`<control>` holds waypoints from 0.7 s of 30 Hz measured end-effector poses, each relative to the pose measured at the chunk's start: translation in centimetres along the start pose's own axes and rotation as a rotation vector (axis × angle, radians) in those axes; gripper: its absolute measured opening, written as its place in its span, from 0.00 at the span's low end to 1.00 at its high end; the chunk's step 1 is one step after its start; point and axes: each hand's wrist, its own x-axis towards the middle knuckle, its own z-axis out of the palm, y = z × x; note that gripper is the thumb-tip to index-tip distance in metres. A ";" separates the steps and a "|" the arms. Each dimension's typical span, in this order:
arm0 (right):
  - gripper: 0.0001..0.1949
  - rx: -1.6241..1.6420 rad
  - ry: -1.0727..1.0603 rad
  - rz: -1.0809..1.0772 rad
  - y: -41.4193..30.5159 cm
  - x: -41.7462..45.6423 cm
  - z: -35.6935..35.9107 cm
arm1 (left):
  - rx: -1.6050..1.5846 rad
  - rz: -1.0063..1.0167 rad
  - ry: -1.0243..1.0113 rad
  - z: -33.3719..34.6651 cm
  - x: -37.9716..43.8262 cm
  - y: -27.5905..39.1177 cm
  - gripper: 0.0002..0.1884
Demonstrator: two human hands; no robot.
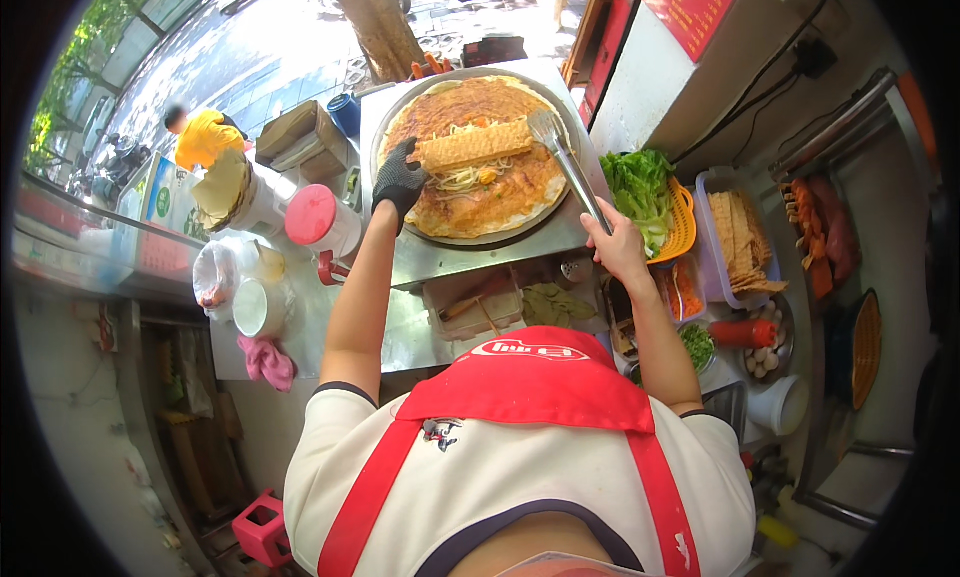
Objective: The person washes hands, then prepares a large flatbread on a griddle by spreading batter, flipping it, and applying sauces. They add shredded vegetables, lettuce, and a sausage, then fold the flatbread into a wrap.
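A large round crepe (517, 190) lies on a round griddle (450, 241), browned over most of its surface. Across its middle rests a rectangular fried cracker sheet (476, 145), over pale shreds (469, 178) that look like bean sprouts or shredded vegetable. My left hand (401, 181), in a dark dotted glove, grips the cracker's left end; its fingertips are partly hidden. In my right hand (619, 239), which is bare, are metal tongs (574, 173). Their scalloped tips meet the right end of the cracker.
Lettuce (637, 194) fills a yellow basket (681, 224) at right, beside a plastic bin of crackers (731, 232). A red-lidded container (311, 215) and a white tub (259, 307) stand left. A tree trunk (379, 25) rises beyond; a person in yellow (206, 135) is outside.
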 end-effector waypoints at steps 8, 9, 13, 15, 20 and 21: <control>0.21 0.354 -0.064 0.210 0.4 -3.7 -2.5 | 0.193 0.141 0.159 -2.5 -5.2 4.5 0.22; 0.20 0.396 -0.096 0.251 0.7 -4.6 -3.0 | 0.133 0.173 0.169 -2.7 -6.3 4.9 0.21; 0.19 0.511 -0.203 0.379 2.0 -7.9 -4.5 | 0.200 0.210 0.163 -2.7 -10.4 5.4 0.19; 0.20 0.555 -0.274 0.418 2.5 -9.2 -4.8 | 0.239 0.245 0.138 -2.2 -11.7 5.3 0.19; 0.20 0.559 -0.425 0.447 2.1 -10.1 -4.9 | 0.309 0.269 0.043 -0.1 -13.2 6.8 0.18; 0.20 0.571 -0.433 0.435 2.1 -10.0 -4.7 | 0.306 0.314 0.017 0.9 -13.0 6.4 0.18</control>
